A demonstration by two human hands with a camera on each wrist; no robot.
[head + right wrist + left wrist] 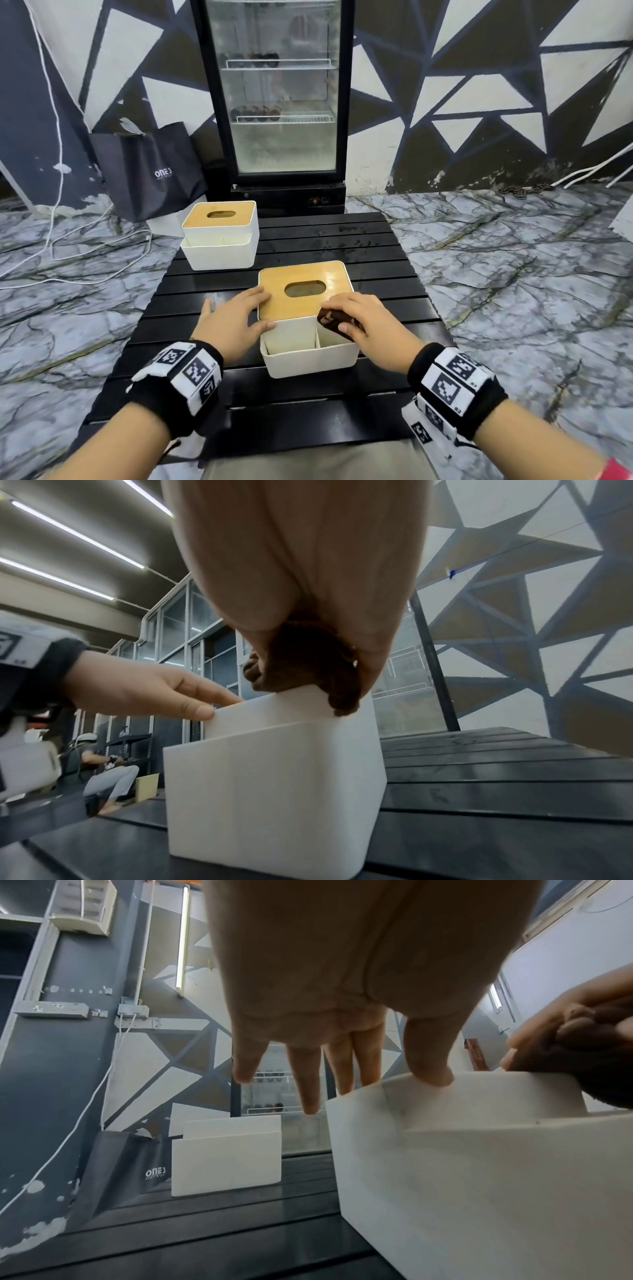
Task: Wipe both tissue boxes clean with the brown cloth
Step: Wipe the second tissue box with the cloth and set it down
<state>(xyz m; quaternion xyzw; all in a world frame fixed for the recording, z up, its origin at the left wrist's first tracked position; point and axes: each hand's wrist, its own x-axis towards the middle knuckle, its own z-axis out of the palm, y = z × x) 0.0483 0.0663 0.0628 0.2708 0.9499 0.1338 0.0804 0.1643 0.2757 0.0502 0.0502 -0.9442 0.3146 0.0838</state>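
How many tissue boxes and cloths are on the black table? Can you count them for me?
Tissue boxes: 2, the near tissue box and the far tissue box
Brown cloth: 1, the brown cloth gripped in the right hand
Total: 3

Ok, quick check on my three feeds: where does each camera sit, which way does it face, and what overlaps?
Head: worn on the head, looking forward and down at the black slatted table; both hands, left hand and right hand, show.
Left wrist: low beside the near tissue box, facing the far tissue box; own fingers show.
Right wrist: low, facing the near box; the right hand grips the brown cloth.
Shared: both wrist views show the near box and the other hand.
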